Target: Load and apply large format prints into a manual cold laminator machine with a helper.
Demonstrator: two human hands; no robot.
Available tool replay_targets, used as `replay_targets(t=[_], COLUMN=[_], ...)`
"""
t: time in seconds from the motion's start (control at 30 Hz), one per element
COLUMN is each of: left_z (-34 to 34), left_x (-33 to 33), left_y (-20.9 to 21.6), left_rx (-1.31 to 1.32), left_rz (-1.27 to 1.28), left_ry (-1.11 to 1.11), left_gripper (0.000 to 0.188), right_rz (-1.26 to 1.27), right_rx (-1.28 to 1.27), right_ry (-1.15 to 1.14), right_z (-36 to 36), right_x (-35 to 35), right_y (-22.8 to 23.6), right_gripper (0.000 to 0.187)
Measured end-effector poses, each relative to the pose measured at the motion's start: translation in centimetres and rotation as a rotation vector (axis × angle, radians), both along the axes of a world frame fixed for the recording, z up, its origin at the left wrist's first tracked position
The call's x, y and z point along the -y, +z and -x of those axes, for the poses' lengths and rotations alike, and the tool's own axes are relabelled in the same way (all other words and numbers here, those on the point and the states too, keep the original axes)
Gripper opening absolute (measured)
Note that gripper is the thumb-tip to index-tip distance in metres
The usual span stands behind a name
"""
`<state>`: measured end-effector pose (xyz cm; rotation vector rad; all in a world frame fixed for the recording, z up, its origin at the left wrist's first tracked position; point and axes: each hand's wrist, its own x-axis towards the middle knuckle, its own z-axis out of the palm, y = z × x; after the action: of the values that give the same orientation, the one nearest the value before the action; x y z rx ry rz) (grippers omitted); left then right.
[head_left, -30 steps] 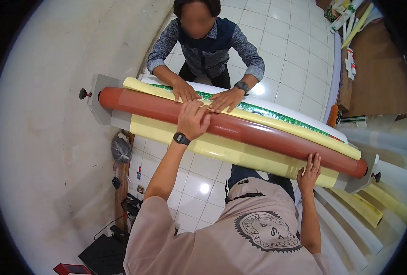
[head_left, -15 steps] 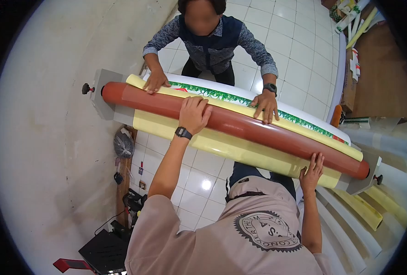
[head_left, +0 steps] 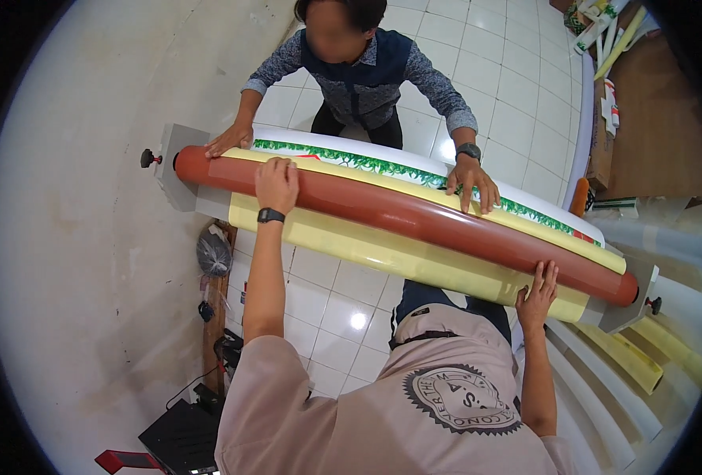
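Observation:
A long reddish-brown roller [head_left: 383, 207] runs slantwise across a grey-ended machine. Along its far side lies the rolled edge of a yellow sheet [head_left: 553, 237], and more yellow sheet [head_left: 351, 245] hangs on the near side. Beyond is a white printed banner [head_left: 414, 162] with a green leafy border. My left hand [head_left: 277, 186] lies on the left part of the roller, its fingers curved over the top toward the yellow edge. Resting near the right end, my right hand [head_left: 538, 297] has its fingers stretched out on the roller. Neither hand grips a loose object.
Opposite stands another person [head_left: 359, 79], left hand and right hand on the yellow edge and roller. Black knobs [head_left: 150, 158] stick out from the grey end plates [head_left: 178, 170]. Rolled sheets [head_left: 620, 356] lie at right; a black box-shaped device [head_left: 181, 435] sits at lower left.
My left hand has slid left along the roller; my right hand has stayed put. One of the other person's hands has shifted left to the roller's end, the other slightly right.

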<state>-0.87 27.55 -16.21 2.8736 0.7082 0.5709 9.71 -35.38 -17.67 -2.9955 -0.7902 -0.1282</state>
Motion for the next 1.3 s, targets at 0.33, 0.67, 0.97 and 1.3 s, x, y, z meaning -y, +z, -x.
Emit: replay_targets(t=[0.33, 0.67, 0.97, 1.3], left_z=[-3.3, -8.2, -12.2, -19.6], left_x=[11.8, 25.2, 34.9, 46.0], left_y=[0.5, 1.1, 1.7, 1.9], left_rx=[0.072, 0.055, -0.017, -0.137], left_rz=[0.076, 0.191, 0.298, 0.426], left_ry=[-0.340, -0.523, -0.655, -0.988], left_gripper=[0.024, 0.023, 0.024, 0.030], right_rz=[-0.141, -0.181, -0.190, -0.181], right_rx=[-0.063, -0.034, -0.129, -0.135], right_ry=[-0.034, -0.010, 0.086, 0.140], right_z=[-0.1, -0.3, -1.3, -1.9], right_x=[0.1, 0.8, 2.9, 4.3], right_y=[-0.3, -0.7, 0.2, 0.4], right_gripper=[0.086, 0.081, 0.081, 0.073])
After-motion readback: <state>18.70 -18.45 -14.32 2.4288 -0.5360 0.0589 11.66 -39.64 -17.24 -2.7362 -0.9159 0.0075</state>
